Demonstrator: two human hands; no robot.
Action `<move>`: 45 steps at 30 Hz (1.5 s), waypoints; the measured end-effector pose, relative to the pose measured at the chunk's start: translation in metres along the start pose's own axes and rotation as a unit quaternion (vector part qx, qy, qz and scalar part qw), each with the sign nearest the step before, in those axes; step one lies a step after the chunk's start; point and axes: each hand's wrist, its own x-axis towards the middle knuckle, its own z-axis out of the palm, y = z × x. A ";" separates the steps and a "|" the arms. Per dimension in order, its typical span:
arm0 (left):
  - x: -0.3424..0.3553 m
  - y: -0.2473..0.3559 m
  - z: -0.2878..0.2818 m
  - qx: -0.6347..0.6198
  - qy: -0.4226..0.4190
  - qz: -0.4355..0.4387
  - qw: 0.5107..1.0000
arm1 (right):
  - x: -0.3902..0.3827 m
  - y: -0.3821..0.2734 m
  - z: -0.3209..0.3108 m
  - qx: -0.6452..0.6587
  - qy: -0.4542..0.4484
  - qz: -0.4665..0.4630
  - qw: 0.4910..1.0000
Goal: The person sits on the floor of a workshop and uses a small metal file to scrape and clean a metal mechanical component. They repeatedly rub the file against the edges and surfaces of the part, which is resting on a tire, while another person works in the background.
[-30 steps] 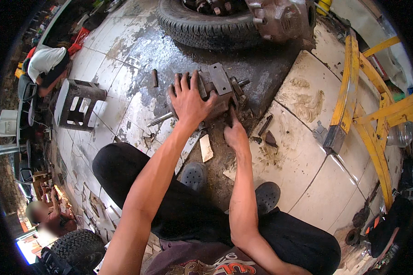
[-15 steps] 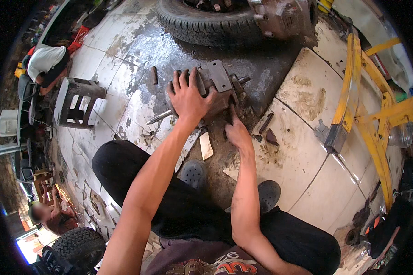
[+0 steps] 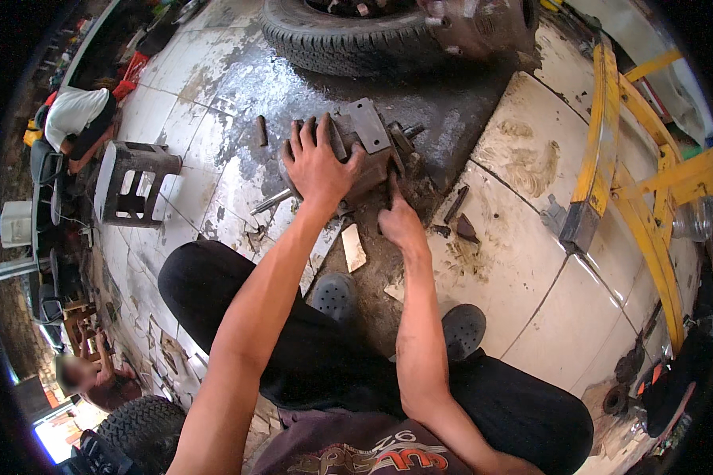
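Observation:
A heavy, grime-covered metal block (image 3: 367,176) lies on the dirty floor in front of me. On top of it is a flat grey plate (image 3: 368,127) with two holes. From its left side a shiny metal rod (image 3: 271,201) sticks out, and a threaded end (image 3: 412,131) shows on the right. My left hand (image 3: 317,165) clasps the block from above, fingers spread over its far side and thumb toward the plate. At the block's near right edge, my right hand (image 3: 402,225) has its index finger stretched against it. Its other fingers curl in; anything inside them is hidden.
A tire (image 3: 356,49) and a rusty housing (image 3: 483,32) stand at the far side. A yellow steel frame (image 3: 592,158) is on the right, a dark plastic stool (image 3: 139,184) on the left. Metal scraps (image 3: 466,228) lie near my right hand. Two other people are at the left.
The view has shifted slightly, so the block and hands appear a little farther left and higher. Both hands keep nearly the same place on the block.

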 end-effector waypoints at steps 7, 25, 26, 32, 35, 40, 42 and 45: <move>-0.003 0.001 0.002 -0.019 -0.012 -0.007 1.000 | -0.006 0.003 0.015 -0.004 0.027 -0.013 1.000; -0.021 0.016 -0.025 -0.034 -0.101 0.074 0.992 | -0.022 0.062 -0.035 -0.004 0.101 0.028 0.994; -0.026 0.019 -0.041 -0.024 -0.163 0.110 0.980 | -0.028 0.062 -0.041 0.021 0.127 0.035 0.991; -0.052 0.032 -0.034 0.051 -0.384 0.229 0.893 | -0.020 0.081 -0.048 0.141 0.165 0.041 0.975; -0.051 0.055 -0.024 0.126 -0.456 0.187 0.861 | -0.020 0.077 -0.039 0.140 0.201 0.011 0.969; -0.082 0.089 0.002 0.035 -0.460 0.026 0.887 | -0.023 0.072 -0.037 0.121 0.215 0.015 0.969; -0.093 0.097 -0.007 -0.029 -0.480 0.048 0.876 | -0.027 0.071 -0.036 0.104 0.247 0.008 0.963; -0.100 0.092 -0.012 -0.035 -0.483 0.094 0.870 | -0.038 0.063 -0.055 0.291 0.134 0.028 0.947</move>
